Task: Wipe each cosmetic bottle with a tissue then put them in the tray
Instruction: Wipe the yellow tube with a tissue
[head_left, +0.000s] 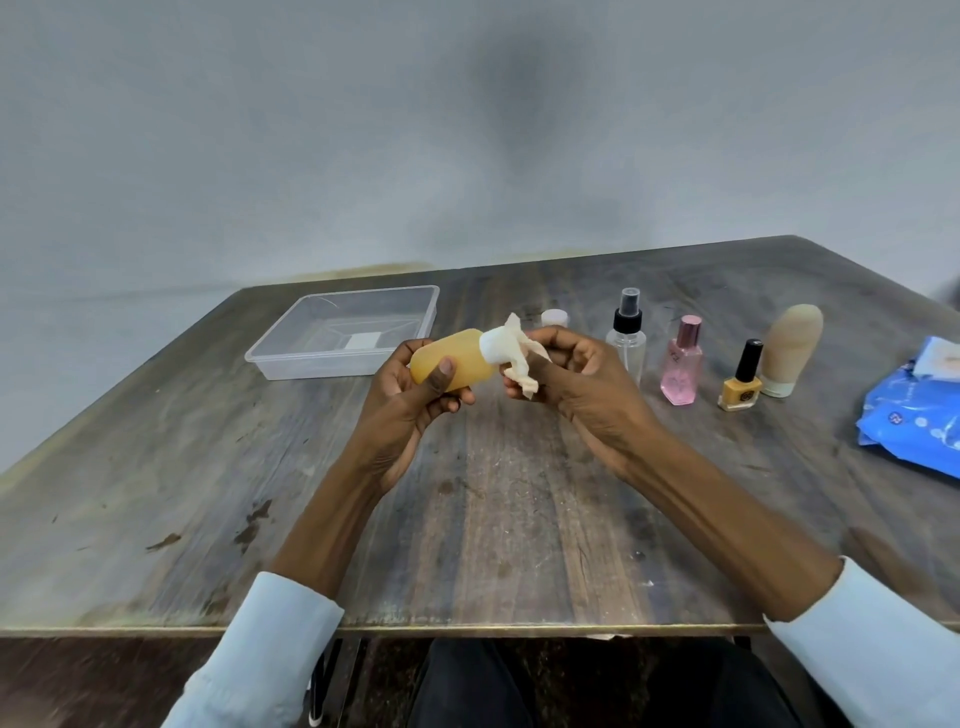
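The left hand (415, 395) grips the amber bottle (451, 366) above the bench (467, 519), fingers curled round it; the right hand (566, 374) pinches the tissue (514, 353) at its cap; a slack grip could drop it short of the tray (343, 332).

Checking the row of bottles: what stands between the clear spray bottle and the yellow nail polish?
In the head view, only the pink perfume bottle stands between the clear spray bottle and the yellow nail polish.
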